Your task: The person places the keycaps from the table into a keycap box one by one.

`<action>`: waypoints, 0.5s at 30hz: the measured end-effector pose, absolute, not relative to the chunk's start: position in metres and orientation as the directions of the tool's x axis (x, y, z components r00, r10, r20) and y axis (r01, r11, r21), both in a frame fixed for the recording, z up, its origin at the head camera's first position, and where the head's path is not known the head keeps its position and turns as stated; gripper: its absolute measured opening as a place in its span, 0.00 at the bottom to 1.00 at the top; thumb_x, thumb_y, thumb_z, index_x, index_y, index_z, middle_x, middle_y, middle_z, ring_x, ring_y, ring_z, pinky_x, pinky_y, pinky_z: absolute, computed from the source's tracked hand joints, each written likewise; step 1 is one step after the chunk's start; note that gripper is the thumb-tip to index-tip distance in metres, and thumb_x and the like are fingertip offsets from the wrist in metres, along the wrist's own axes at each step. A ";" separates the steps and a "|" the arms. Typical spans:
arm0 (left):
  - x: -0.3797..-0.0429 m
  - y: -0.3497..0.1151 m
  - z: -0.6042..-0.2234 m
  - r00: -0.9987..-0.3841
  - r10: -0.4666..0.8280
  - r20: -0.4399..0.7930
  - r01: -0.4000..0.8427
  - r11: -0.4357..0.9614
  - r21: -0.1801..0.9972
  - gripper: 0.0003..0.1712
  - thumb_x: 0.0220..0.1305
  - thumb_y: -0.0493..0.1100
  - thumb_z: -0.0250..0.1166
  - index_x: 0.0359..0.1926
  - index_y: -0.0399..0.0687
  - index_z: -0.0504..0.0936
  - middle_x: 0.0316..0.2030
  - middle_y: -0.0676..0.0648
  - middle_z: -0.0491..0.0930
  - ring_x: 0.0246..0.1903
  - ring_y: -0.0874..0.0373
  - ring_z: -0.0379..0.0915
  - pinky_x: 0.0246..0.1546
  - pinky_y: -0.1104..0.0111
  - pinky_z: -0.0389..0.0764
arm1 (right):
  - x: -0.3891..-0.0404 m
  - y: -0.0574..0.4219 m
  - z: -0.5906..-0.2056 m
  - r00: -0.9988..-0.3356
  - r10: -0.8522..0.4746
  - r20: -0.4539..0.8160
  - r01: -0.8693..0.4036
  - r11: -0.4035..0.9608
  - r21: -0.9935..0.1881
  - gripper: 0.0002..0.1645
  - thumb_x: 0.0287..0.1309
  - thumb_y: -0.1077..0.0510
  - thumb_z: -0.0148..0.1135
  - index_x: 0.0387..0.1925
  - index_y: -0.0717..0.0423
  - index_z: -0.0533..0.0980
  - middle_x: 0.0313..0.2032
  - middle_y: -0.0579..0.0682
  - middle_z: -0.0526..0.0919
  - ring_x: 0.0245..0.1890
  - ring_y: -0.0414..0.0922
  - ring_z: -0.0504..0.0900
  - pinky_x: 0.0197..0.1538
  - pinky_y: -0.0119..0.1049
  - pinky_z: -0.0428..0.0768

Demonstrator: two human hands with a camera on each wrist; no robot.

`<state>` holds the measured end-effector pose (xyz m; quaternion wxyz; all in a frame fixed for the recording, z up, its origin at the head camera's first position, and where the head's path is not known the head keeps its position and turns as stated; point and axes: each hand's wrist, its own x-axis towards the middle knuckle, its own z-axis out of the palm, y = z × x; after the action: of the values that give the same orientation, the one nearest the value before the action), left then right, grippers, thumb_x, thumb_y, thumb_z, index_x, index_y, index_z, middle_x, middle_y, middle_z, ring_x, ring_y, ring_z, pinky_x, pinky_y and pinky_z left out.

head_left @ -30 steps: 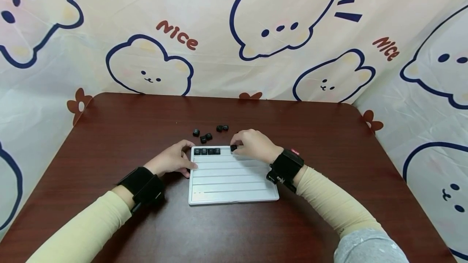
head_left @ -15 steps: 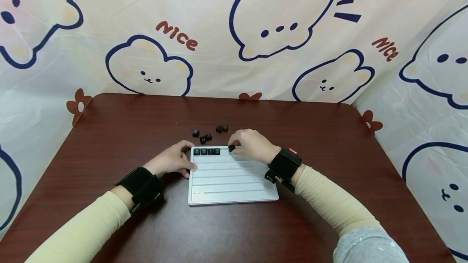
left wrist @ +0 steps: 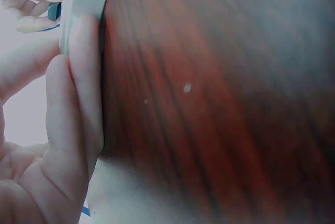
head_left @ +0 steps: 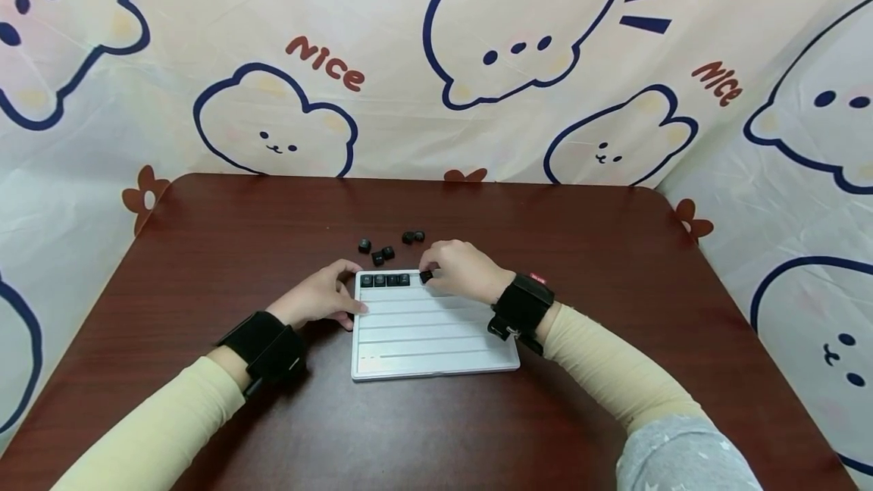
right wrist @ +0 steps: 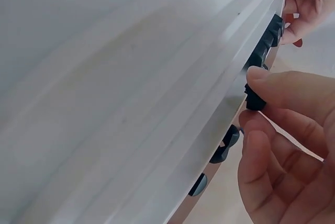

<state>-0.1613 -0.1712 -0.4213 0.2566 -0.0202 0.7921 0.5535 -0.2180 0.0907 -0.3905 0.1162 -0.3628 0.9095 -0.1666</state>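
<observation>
A white ridged keycap tray (head_left: pixel 436 343) lies on the brown table. My left hand (head_left: pixel 317 298) grips its left edge, thumb on top; in the left wrist view the fingers (left wrist: pixel 65 109) lie along the tray's side. My right hand (head_left: pixel 467 271) pinches a black keycap (head_left: pixel 426 276) between thumb and fingers, over the top strip of the tray. To the left of that keycap, a short row of black keycaps (head_left: pixel 385 280) sits side by side in the top left corner. The right wrist view has the pinched keycap (right wrist: pixel 255 98) just short of the row.
Behind the tray lie several loose black keycaps, one pair (head_left: pixel 413 237) farther back and others (head_left: pixel 383 255) close to the tray's edge. More dark pieces (right wrist: pixel 225 145) show past the tray's edge in the right wrist view. A patterned cloth (head_left: pixel 395 127) hangs behind the table.
My right hand has slid a little left along the tray's top strip with the keycap, nearing the row. My left hand keeps its place at the edge.
</observation>
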 end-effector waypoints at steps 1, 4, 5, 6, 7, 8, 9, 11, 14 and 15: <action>-0.161 -0.171 -0.421 -0.867 0.251 -0.430 -0.316 0.389 0.865 0.38 0.62 0.27 0.71 0.69 0.35 0.63 0.30 0.38 0.76 0.19 0.55 0.78 0.25 0.69 0.84 | -0.218 0.090 -0.390 -0.710 -0.698 -0.093 -0.620 0.682 -0.388 0.13 0.60 0.63 0.74 0.48 0.58 0.85 0.48 0.54 0.85 0.48 0.48 0.84 0.50 0.38 0.83; -0.161 -0.171 -0.421 -0.866 0.249 -0.434 -0.318 0.395 0.862 0.38 0.62 0.27 0.71 0.69 0.35 0.62 0.30 0.39 0.76 0.19 0.55 0.78 0.25 0.69 0.84 | -0.217 0.087 -0.390 -0.711 -0.696 -0.101 -0.617 0.686 -0.386 0.14 0.60 0.63 0.74 0.48 0.59 0.85 0.48 0.54 0.85 0.47 0.48 0.84 0.51 0.38 0.83; -0.161 -0.171 -0.421 -0.866 0.248 -0.435 -0.319 0.396 0.861 0.38 0.62 0.27 0.71 0.70 0.35 0.62 0.30 0.39 0.76 0.19 0.55 0.78 0.25 0.69 0.84 | -0.217 0.086 -0.389 -0.711 -0.695 -0.104 -0.616 0.687 -0.385 0.14 0.60 0.63 0.74 0.48 0.59 0.85 0.48 0.54 0.85 0.47 0.48 0.84 0.51 0.38 0.83; -0.161 -0.171 -0.421 -0.866 0.248 -0.435 -0.319 0.396 0.861 0.39 0.62 0.27 0.71 0.70 0.35 0.62 0.30 0.39 0.76 0.19 0.55 0.78 0.25 0.69 0.84 | -0.216 0.085 -0.389 -0.711 -0.695 -0.108 -0.615 0.688 -0.385 0.14 0.61 0.63 0.74 0.48 0.59 0.85 0.48 0.54 0.85 0.47 0.48 0.84 0.51 0.38 0.83; -0.161 -0.170 -0.421 -0.866 0.248 -0.435 -0.319 0.397 0.860 0.39 0.63 0.27 0.71 0.70 0.35 0.62 0.30 0.39 0.76 0.19 0.55 0.78 0.25 0.69 0.84 | -0.216 0.084 -0.388 -0.712 -0.693 -0.114 -0.611 0.691 -0.386 0.14 0.61 0.62 0.74 0.48 0.59 0.85 0.49 0.54 0.85 0.47 0.48 0.84 0.51 0.38 0.83; -0.161 -0.171 -0.421 -0.866 0.248 -0.435 -0.318 0.398 0.860 0.39 0.63 0.27 0.71 0.70 0.35 0.62 0.30 0.39 0.76 0.19 0.56 0.79 0.25 0.69 0.84 | -0.215 0.083 -0.388 -0.712 -0.693 -0.114 -0.612 0.691 -0.385 0.14 0.61 0.62 0.74 0.48 0.59 0.85 0.48 0.54 0.85 0.46 0.48 0.84 0.50 0.38 0.83; -0.161 -0.171 -0.421 -0.866 0.248 -0.435 -0.318 0.400 0.860 0.39 0.63 0.27 0.71 0.70 0.35 0.62 0.30 0.39 0.76 0.19 0.56 0.79 0.25 0.69 0.84 | -0.215 0.081 -0.388 -0.712 -0.693 -0.116 -0.611 0.692 -0.384 0.14 0.60 0.62 0.74 0.48 0.59 0.85 0.48 0.54 0.85 0.46 0.48 0.84 0.50 0.38 0.83; -0.161 -0.171 -0.421 -0.866 0.247 -0.434 -0.318 0.397 0.861 0.39 0.63 0.27 0.71 0.70 0.35 0.62 0.30 0.39 0.76 0.19 0.55 0.79 0.25 0.69 0.84 | -0.215 0.079 -0.388 -0.711 -0.692 -0.121 -0.611 0.694 -0.380 0.14 0.60 0.62 0.74 0.48 0.58 0.85 0.48 0.53 0.85 0.45 0.47 0.84 0.49 0.38 0.83; -0.161 -0.171 -0.422 -0.867 0.246 -0.433 -0.317 0.396 0.862 0.39 0.62 0.28 0.71 0.70 0.35 0.62 0.29 0.39 0.76 0.19 0.55 0.79 0.25 0.69 0.84 | -0.214 0.075 -0.390 -0.713 -0.690 -0.125 -0.614 0.701 -0.363 0.14 0.60 0.62 0.75 0.47 0.57 0.84 0.47 0.52 0.85 0.40 0.45 0.82 0.46 0.37 0.82; -0.161 -0.171 -0.422 -0.868 0.245 -0.433 -0.318 0.395 0.862 0.39 0.62 0.28 0.71 0.70 0.35 0.62 0.29 0.39 0.76 0.19 0.55 0.79 0.25 0.69 0.84 | -0.214 0.074 -0.390 -0.715 -0.687 -0.130 -0.613 0.705 -0.358 0.13 0.60 0.61 0.75 0.47 0.57 0.85 0.47 0.52 0.85 0.39 0.44 0.81 0.45 0.37 0.82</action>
<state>-0.1610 -0.1714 -0.4217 0.2563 -0.0229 0.7949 0.5495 -0.2141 0.0737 -0.3901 0.1277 -0.3554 0.9143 -0.1462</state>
